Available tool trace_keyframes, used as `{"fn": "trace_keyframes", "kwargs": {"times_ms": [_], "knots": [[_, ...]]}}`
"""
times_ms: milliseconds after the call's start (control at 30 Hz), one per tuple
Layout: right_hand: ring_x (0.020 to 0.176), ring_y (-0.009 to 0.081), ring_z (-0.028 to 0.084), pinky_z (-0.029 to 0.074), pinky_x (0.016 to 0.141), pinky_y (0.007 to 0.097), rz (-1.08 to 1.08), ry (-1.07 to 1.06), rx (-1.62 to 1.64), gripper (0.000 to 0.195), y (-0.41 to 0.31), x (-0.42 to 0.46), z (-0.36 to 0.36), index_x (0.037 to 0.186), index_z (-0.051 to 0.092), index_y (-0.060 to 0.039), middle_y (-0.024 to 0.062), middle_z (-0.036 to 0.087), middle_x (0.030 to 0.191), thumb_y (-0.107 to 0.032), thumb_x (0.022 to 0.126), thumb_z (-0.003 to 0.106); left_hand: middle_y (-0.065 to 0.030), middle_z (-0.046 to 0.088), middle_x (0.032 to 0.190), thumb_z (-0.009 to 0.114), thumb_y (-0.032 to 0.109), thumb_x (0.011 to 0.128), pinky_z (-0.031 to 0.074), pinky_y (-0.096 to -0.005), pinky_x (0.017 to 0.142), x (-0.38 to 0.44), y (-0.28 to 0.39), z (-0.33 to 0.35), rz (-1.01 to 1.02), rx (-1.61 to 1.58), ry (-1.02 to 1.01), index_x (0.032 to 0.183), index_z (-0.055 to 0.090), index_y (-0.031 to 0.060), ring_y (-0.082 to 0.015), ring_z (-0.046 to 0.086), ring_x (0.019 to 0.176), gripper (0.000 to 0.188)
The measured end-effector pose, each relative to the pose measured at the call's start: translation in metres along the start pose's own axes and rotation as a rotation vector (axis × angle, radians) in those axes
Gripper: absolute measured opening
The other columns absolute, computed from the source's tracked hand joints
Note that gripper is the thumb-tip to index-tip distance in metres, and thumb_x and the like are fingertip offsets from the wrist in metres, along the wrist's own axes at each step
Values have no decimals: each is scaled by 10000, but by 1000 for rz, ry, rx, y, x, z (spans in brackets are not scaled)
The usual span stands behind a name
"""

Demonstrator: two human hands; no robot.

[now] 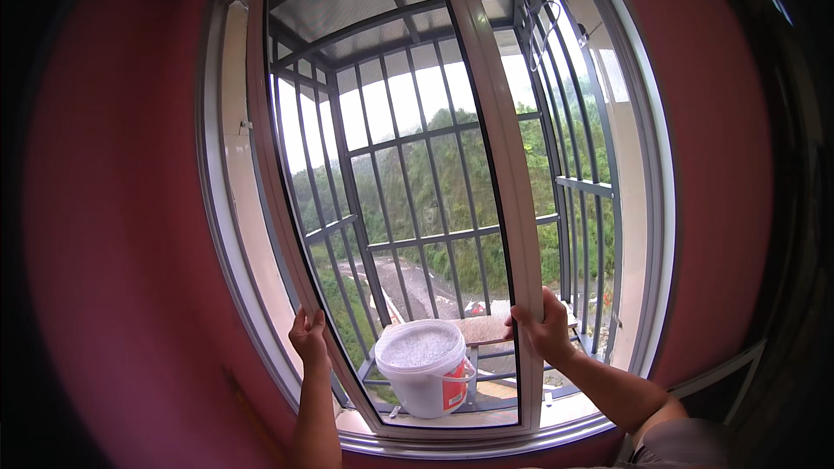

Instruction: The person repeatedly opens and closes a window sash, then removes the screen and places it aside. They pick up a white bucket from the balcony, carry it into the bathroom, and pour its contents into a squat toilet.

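Note:
A framed window screen panel (529,234) stands upright in the window opening, slightly tilted in view. My left hand (309,339) grips the left stile of the panel low down, fingers around its edge. My right hand (544,329) holds the right stile at about the same height, with the thumb on the inner side and fingers round the frame. Through the mesh a white plastic bucket (417,384) with a handle and a red label shows on the ledge beyond. The panel's bottom rail lies at the window's lower track (573,428).
A dark metal security cage (456,234) encloses the outside of the window. A wire loop (544,32) hangs at its upper right. Pink walls (130,208) flank the opening. A flat board (482,330) lies behind the bucket. A light metal frame (746,374) stands at the lower right.

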State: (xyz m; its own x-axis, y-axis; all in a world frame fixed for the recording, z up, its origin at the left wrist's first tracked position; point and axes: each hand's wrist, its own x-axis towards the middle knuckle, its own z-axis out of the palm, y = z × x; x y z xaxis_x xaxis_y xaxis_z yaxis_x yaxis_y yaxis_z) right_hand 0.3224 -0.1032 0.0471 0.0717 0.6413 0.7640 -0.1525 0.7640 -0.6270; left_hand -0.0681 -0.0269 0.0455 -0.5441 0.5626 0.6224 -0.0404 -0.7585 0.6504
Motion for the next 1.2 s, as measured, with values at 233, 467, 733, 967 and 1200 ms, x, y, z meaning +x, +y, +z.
{"fn": "trace_keyframes", "kwargs": {"times_ms": [233,467,733,967,1200], "knots": [[653,163,640,575,553,310,0,-21,15,115,7,1,-1,944,487,-3,94,596,752,-17,891,588,-83,674,1029,634,9,872,457,-220,801,-1,-1,0,-15,-4,14,1250,555,-8,-117,611,906,386],[655,199,655,585,586,342,-18,-60,-36,137,14,2,-2,971,448,-14,116,605,759,-46,916,569,-125,660,1076,646,32,872,460,-233,819,1,-1,1,2,-13,15,1285,507,-41,-134,610,936,443],[651,168,647,570,533,316,-16,35,-51,125,-4,-5,-1,927,479,-1,99,601,743,15,881,593,-83,669,992,639,26,873,455,-226,767,0,-6,9,-21,-16,-20,1264,523,-32,-99,598,849,412],[630,162,637,558,532,323,-52,-44,-9,89,28,13,5,925,497,-23,88,598,746,-33,902,583,-85,651,1072,670,79,855,451,-253,840,14,-21,-22,63,14,-3,1217,570,-17,-123,597,943,388],[629,187,657,565,546,314,-133,-10,-184,125,33,6,-17,981,559,4,109,637,757,-83,905,609,-112,636,1149,669,83,848,475,-262,870,10,-27,1,-122,-66,-39,1271,538,-15,-151,611,971,453]]}}
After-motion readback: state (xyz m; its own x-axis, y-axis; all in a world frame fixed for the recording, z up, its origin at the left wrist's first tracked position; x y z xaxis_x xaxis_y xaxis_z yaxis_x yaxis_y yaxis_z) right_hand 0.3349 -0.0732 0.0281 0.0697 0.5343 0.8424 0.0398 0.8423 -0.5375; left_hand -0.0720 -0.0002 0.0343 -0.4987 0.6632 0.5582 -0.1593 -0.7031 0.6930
